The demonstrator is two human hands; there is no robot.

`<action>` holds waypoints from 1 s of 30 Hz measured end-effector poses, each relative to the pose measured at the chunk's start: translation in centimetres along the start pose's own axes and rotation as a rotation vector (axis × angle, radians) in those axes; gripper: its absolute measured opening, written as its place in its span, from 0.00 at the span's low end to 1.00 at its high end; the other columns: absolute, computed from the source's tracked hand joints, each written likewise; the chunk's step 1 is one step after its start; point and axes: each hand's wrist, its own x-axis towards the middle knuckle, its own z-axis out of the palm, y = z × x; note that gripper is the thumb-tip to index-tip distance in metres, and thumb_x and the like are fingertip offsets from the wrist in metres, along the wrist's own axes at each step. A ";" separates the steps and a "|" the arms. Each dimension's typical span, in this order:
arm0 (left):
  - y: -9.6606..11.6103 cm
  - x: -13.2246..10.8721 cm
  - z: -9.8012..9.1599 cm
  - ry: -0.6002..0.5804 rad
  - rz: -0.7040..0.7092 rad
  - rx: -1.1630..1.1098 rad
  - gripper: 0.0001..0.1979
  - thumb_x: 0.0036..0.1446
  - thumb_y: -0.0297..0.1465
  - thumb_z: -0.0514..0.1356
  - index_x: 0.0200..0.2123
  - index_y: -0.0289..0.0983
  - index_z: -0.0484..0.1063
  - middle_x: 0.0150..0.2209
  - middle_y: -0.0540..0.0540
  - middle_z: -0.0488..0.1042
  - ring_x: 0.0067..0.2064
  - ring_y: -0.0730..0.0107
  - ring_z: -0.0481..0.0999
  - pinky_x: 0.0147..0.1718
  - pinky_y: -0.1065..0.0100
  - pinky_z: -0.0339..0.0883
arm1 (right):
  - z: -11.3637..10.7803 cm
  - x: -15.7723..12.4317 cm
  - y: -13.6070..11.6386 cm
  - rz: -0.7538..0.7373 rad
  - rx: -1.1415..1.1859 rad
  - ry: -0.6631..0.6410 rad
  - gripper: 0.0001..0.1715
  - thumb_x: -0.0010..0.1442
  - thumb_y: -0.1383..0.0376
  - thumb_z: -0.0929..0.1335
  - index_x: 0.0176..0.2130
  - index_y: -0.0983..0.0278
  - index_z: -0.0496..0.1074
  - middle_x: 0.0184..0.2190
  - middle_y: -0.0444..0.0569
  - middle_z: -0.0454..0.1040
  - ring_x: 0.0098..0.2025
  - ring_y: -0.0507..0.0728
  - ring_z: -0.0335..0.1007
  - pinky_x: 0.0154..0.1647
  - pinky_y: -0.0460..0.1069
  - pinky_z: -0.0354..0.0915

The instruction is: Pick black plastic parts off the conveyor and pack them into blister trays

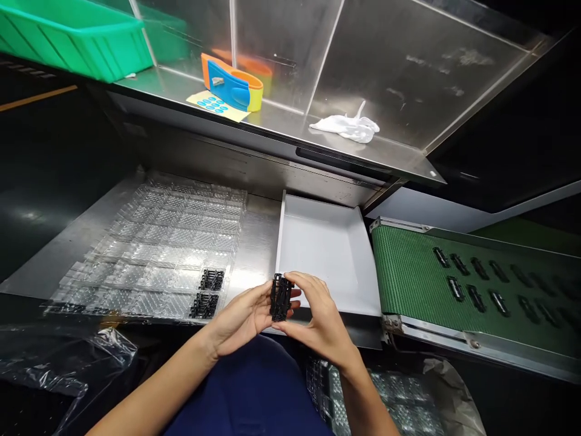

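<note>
My left hand (240, 316) and my right hand (321, 313) hold a small stack of black plastic parts (281, 297) upright between them, pinched at its sides. Both hands are over the front edge of a white shallow tray (324, 254). To the left lie clear plastic blister trays (154, 248), with black parts seated in two pockets near my left hand (212, 280). On the green conveyor belt (422, 284) to the right, several black parts (456, 288) lie in rows.
A stainless shelf (290, 115) above holds a green crate (68, 36), a blue-and-orange object (231, 82), a yellow sheet with blue dots (213, 106) and white cloth (347, 127). Loose plastic film (59, 357) lies lower left; stacked blister trays (381, 393) lie lower right.
</note>
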 end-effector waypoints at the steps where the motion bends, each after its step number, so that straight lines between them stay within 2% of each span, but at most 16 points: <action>1: 0.0 -0.2 0.0 -0.002 0.011 0.013 0.15 0.64 0.35 0.58 0.49 0.33 0.75 0.47 0.36 0.79 0.51 0.56 0.76 0.51 0.60 0.68 | 0.1 0.0 -0.1 -0.012 0.000 -0.004 0.38 0.57 0.59 0.73 0.62 0.57 0.57 0.55 0.53 0.69 0.56 0.63 0.66 0.56 0.58 0.64; 4: -0.1 -0.5 -0.1 -0.030 0.042 0.083 0.15 0.62 0.35 0.60 0.48 0.33 0.75 0.46 0.36 0.79 0.50 0.56 0.76 0.49 0.60 0.68 | 0.0 -0.2 -0.1 -0.022 0.004 -0.004 0.39 0.57 0.58 0.74 0.62 0.57 0.57 0.55 0.52 0.69 0.56 0.63 0.65 0.57 0.58 0.62; 10: -0.4 -0.2 0.7 -0.062 0.068 0.269 0.17 0.63 0.40 0.58 0.47 0.34 0.76 0.43 0.38 0.80 0.45 0.61 0.77 0.39 0.68 0.69 | -1.0 -1.1 0.0 -0.032 0.011 0.028 0.40 0.57 0.58 0.74 0.62 0.57 0.55 0.56 0.53 0.68 0.57 0.63 0.64 0.58 0.59 0.59; 16: -1.2 0.7 1.9 -0.006 0.081 0.359 0.18 0.60 0.43 0.60 0.47 0.37 0.76 0.41 0.41 0.80 0.44 0.62 0.77 0.41 0.67 0.69 | -2.2 -2.1 0.1 -0.001 0.020 0.054 0.40 0.57 0.56 0.73 0.63 0.56 0.56 0.56 0.54 0.68 0.58 0.64 0.64 0.59 0.60 0.60; 22: -1.4 1.6 2.2 -0.090 0.031 0.455 0.19 0.56 0.43 0.65 0.46 0.37 0.77 0.41 0.40 0.80 0.42 0.59 0.78 0.39 0.66 0.70 | -3.3 -3.2 0.5 0.032 0.013 0.071 0.41 0.56 0.54 0.74 0.62 0.55 0.56 0.56 0.53 0.68 0.58 0.64 0.64 0.59 0.60 0.59; 26: -1.3 2.5 2.8 -0.140 -0.026 0.430 0.21 0.50 0.41 0.69 0.46 0.38 0.78 0.42 0.40 0.80 0.43 0.58 0.79 0.40 0.65 0.69 | -3.8 -3.7 0.8 0.055 0.051 0.084 0.42 0.55 0.54 0.75 0.62 0.55 0.57 0.56 0.52 0.69 0.58 0.63 0.64 0.59 0.58 0.60; 30: -1.7 3.1 3.8 -0.114 -0.030 0.379 0.18 0.46 0.37 0.72 0.42 0.39 0.79 0.42 0.41 0.80 0.42 0.59 0.78 0.37 0.67 0.69 | -4.3 -4.0 1.2 0.080 0.056 0.100 0.42 0.53 0.53 0.76 0.61 0.55 0.59 0.56 0.52 0.69 0.58 0.63 0.64 0.60 0.58 0.60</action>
